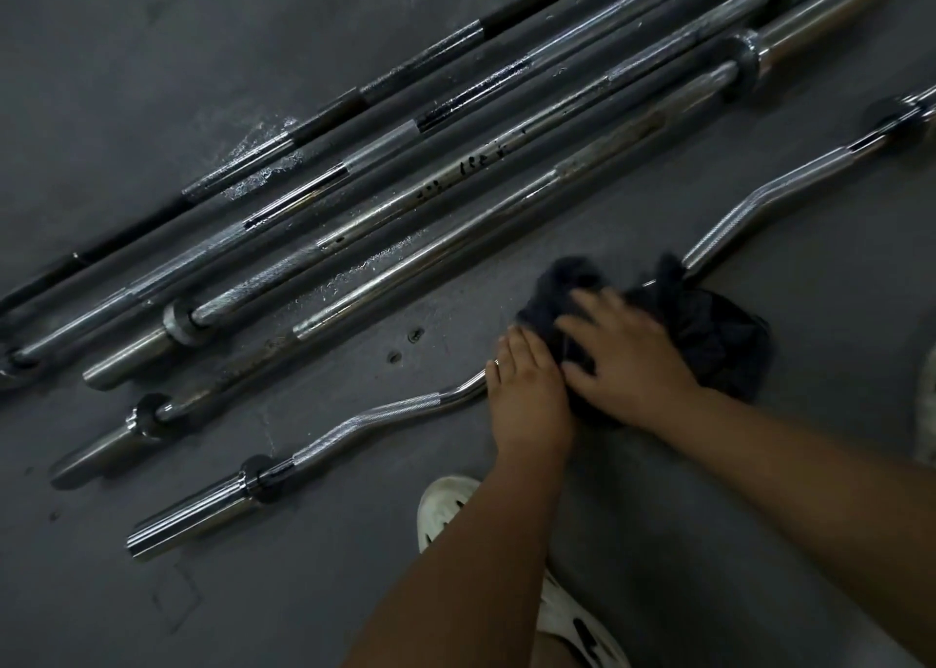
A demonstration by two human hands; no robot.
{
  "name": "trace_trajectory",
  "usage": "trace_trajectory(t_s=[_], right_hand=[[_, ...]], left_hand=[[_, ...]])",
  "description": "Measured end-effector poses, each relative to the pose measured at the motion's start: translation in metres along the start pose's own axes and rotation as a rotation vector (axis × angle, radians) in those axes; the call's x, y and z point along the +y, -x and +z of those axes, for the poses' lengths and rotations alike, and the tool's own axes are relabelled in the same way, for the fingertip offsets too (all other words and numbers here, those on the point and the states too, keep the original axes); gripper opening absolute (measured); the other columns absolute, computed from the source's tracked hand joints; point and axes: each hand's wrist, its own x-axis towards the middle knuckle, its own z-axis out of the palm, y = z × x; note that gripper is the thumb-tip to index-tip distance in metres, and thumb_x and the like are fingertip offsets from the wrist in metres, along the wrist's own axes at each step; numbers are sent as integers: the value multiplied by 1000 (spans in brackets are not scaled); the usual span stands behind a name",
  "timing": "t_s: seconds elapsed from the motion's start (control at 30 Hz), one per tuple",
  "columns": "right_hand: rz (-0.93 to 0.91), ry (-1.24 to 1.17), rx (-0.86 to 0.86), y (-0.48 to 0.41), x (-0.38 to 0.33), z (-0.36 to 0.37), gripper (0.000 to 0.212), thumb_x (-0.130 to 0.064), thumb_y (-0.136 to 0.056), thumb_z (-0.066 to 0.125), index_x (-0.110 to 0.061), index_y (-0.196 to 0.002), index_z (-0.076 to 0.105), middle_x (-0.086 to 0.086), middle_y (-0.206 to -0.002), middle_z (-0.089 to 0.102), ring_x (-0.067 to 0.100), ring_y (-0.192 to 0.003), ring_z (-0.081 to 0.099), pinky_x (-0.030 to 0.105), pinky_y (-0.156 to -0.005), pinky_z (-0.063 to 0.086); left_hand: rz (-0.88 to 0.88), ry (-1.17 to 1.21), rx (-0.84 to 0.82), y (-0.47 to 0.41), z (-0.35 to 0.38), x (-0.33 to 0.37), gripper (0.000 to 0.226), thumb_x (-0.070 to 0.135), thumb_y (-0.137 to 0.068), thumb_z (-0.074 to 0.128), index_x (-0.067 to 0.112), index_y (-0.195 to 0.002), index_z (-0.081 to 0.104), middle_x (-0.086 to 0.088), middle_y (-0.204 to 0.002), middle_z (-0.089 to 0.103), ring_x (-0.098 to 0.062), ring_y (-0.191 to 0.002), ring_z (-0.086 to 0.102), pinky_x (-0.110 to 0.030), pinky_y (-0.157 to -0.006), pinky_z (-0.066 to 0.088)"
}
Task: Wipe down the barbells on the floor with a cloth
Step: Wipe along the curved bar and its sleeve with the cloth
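Dark grey floor [709, 541] fills the view, and all the work lies on it; start at your right hand [628, 358], whose fingers [590, 307] are spread flat and pressing down on the dark cloth [719, 333], not closed around it, though blur softens their outline; your left hand [529, 399] lies just beside, touching the cloth's edge, its fingers together across the curl bar [385, 411]; whether they hook under the bar I cannot tell. The cloth is bunched over the middle of the curl bar, the bar nearest you, and hides that stretch; the bar emerges on both sides, bent and knurled. Beyond it the straight barbells [456, 201] lie side by side, running towards the upper right.

Handling, as I judge it: the cloth is soft and limp, so it will ball up unless you wrap it round the shaft and clasp it; the bar is stiff, heavy steel, likely slippery on the chrome and grippier on the knurling; it may roll, so steady it near the bend with your left hand. Wet patches [263, 140] on the floor suggest damp metal.

Hard to read: the barbells' far ends are cut off by the frame; the marks on one shaft are illegible; your shoe [445, 505] sits partly behind your forearm.
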Motion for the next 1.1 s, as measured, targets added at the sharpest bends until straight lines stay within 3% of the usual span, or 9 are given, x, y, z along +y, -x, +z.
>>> trace_trajectory(t_s=[0.1, 0.17, 0.3, 0.37, 0.53, 0.67, 0.87, 1.0, 1.1], right_hand=[[-125, 94, 42, -11, 11, -15, 40, -44, -77, 60, -23, -112, 62, 5, -133, 54, 31, -122, 49, 44, -90, 46], [126, 85, 170, -19, 32, -26, 24, -23, -73, 65, -19, -96, 63, 7, -110, 62, 34, -110, 52, 44, -88, 44], [75, -99, 107, -7, 1, -18, 54, -3, -76, 57, -18, -128, 55, 10, -116, 56, 36, -103, 47, 45, -82, 50], [-116, -9, -4, -4, -2, -19, 75, -7, -79, 56, -30, -148, 36, 8, -123, 47, 34, -104, 46, 43, -77, 51], [371, 118, 43, -26, 24, -40, 53, -23, -77, 65, -13, -128, 53, 19, -132, 39, 41, -118, 38, 46, -85, 48], [-90, 46, -75, -8, -17, -25, 49, -16, -73, 66, -8, -120, 53, 12, -147, 38, 38, -131, 36, 44, -90, 52], [278, 173, -29, -34, 40, -46, 70, -18, -83, 61, -29, -147, 35, 18, -138, 37, 42, -123, 38, 48, -90, 51], [-24, 33, -101, 3, -9, -6, 74, -36, -74, 54, -31, -146, 41, 6, -162, 17, 40, -145, 18, 50, -104, 41], [-120, 91, -46, -17, 19, -21, 63, -45, -75, 44, -27, -134, 53, 8, -153, 37, 36, -141, 32, 51, -102, 43]], left_hand=[[18, 4, -18, 0, -3, -2, 71, 20, -96, 46, 2, -155, 11, -21, -162, 14, -34, -150, 13, -44, -121, 13], [14, 2, -23, -1, -2, -2, 79, 21, -92, 53, 2, -155, 9, -20, -162, 13, -34, -150, 14, -45, -121, 14], [12, -16, 5, 1, 1, -2, 80, 21, -91, 58, 0, -155, 14, -21, -160, 21, -35, -148, 21, -45, -119, 19], [20, 9, -32, -1, -3, -2, 77, 21, -93, 54, 0, -154, 13, -21, -161, 18, -35, -149, 18, -45, -120, 17], [26, -27, 0, -3, 3, -4, 80, 22, -89, 59, 0, -154, 17, -20, -158, 26, -35, -146, 27, -46, -117, 25], [14, -38, -15, -4, -1, -2, 76, 24, -94, 54, 0, -154, 14, -20, -159, 23, -34, -147, 25, -44, -118, 23], [23, -59, 6, -4, 3, -4, 83, 24, -90, 59, 2, -155, 13, -18, -160, 21, -33, -147, 24, -45, -118, 23], [12, -50, -32, -1, -1, -1, 82, 28, -93, 54, 1, -155, 8, -18, -162, 15, -33, -150, 16, -44, -120, 17], [27, -34, -56, -3, -6, -3, 81, 26, -93, 51, 2, -155, 4, -18, -163, 9, -32, -151, 11, -44, -121, 13]])
